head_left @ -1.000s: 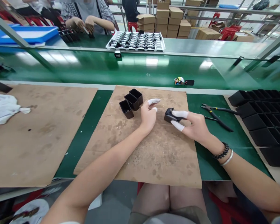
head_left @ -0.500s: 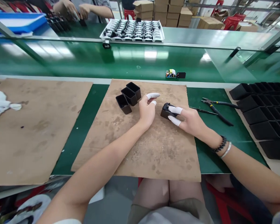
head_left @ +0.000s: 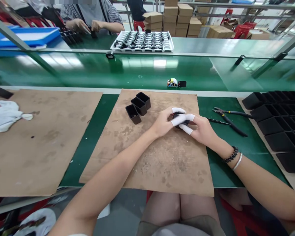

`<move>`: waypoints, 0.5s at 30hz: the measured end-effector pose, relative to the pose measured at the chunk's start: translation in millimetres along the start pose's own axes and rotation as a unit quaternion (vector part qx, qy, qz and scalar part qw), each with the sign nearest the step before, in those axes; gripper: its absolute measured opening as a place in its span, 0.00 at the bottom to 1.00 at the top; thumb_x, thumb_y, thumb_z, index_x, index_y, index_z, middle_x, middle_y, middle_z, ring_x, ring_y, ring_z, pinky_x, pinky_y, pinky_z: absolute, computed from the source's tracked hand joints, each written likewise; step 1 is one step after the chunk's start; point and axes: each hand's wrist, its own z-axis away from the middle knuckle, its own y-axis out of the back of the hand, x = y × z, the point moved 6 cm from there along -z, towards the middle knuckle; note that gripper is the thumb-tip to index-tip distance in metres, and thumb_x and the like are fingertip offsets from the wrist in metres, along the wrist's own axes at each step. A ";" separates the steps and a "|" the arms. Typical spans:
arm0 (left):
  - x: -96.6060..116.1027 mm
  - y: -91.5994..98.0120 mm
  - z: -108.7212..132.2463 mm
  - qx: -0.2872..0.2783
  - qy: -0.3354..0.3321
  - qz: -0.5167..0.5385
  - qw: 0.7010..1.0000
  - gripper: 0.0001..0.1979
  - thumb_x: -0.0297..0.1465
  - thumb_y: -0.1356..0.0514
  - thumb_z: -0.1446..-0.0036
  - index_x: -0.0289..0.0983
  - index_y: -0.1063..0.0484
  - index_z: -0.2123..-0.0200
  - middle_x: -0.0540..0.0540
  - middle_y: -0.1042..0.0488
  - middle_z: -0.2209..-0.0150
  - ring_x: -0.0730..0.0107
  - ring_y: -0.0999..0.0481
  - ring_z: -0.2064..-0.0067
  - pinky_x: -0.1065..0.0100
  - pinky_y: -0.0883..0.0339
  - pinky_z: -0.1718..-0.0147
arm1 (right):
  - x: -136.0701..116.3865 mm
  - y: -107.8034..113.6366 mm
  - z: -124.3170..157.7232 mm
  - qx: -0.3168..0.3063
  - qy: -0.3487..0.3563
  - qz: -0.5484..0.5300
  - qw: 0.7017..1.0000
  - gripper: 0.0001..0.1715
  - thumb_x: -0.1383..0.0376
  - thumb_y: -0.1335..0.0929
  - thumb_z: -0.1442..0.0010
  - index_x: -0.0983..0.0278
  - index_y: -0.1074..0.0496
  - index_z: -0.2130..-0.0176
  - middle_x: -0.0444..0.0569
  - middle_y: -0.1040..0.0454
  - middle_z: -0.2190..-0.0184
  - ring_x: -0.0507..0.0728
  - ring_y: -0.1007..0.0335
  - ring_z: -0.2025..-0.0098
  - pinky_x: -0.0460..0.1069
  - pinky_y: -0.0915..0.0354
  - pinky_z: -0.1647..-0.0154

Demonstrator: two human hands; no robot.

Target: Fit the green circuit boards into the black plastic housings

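A small black plastic housing [head_left: 185,122] is between my two hands over the cardboard sheet [head_left: 162,164], mostly covered by fingers. My left hand [head_left: 165,123] grips its left side, with white finger cots on thumb and forefinger. From the right, my right hand [head_left: 202,128] holds the same housing, also with white cots on two fingers. Three open-topped black cases [head_left: 139,106] stand in a slanting row to the left of my hands. Beside my right hand lies a thin dark pointed tool [head_left: 218,121], its near end hidden. What is inside the housing cannot be seen.
Diagonal cutters [head_left: 229,119] lie on the green mat at right, beside rows of black cases [head_left: 282,123]. Beyond the table edge, a circuit board [head_left: 172,83] rests on the green surface. White gloves [head_left: 7,114] lie at left. A co-worker's hands [head_left: 88,27] work behind a white tray [head_left: 142,49].
My left hand has moved right and closed on the black housing, which my right hand was holding alone. The whole view has shifted slightly.
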 end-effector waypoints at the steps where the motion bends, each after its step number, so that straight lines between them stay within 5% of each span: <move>1: 3.0 0.1 0.7 -0.025 -0.010 -0.019 0.999 0.16 0.37 0.32 0.44 0.39 0.20 0.54 0.42 0.18 0.49 0.54 0.20 0.45 0.55 0.28 0.41 | 1.9 0.8 0.0 -0.001 -0.002 -0.017 1.000 0.13 0.64 0.29 0.35 0.59 0.22 0.51 0.51 0.17 0.55 0.61 0.19 0.56 0.54 0.22 0.56; 7: -0.6 8.8 1.8 -0.038 0.032 -0.036 0.998 0.21 0.41 0.28 0.48 0.38 0.17 0.53 0.41 0.17 0.49 0.49 0.17 0.48 0.51 0.25 0.43 | 9.8 2.8 -2.0 -0.028 0.018 -0.037 0.999 0.15 0.60 0.29 0.33 0.58 0.21 0.48 0.52 0.18 0.50 0.61 0.19 0.51 0.55 0.22 0.52; 10: 9.6 10.3 4.9 -0.060 0.045 -0.075 0.994 0.23 0.44 0.27 0.50 0.39 0.17 0.53 0.41 0.17 0.47 0.46 0.20 0.43 0.49 0.29 0.38 | 4.0 4.2 -4.3 -0.027 0.071 -0.026 0.997 0.13 0.60 0.29 0.33 0.59 0.21 0.49 0.52 0.18 0.56 0.60 0.19 0.58 0.54 0.22 0.57; 13: 31.7 18.7 -1.5 -0.099 0.052 -0.073 0.991 0.29 0.42 0.27 0.50 0.40 0.21 0.45 0.42 0.19 0.44 0.47 0.21 0.40 0.49 0.31 0.37 | -4.4 10.4 -4.5 0.030 0.101 0.002 0.994 0.13 0.62 0.29 0.33 0.60 0.22 0.49 0.52 0.18 0.57 0.60 0.19 0.59 0.53 0.23 0.59; 15: 49.2 35.7 -22.0 -0.064 0.021 -0.056 0.996 0.29 0.41 0.30 0.45 0.40 0.26 0.40 0.42 0.20 0.43 0.50 0.21 0.41 0.50 0.29 0.39 | -4.7 15.0 -3.0 0.092 0.078 0.023 0.992 0.14 0.64 0.30 0.33 0.59 0.23 0.48 0.53 0.18 0.54 0.62 0.19 0.55 0.55 0.23 0.55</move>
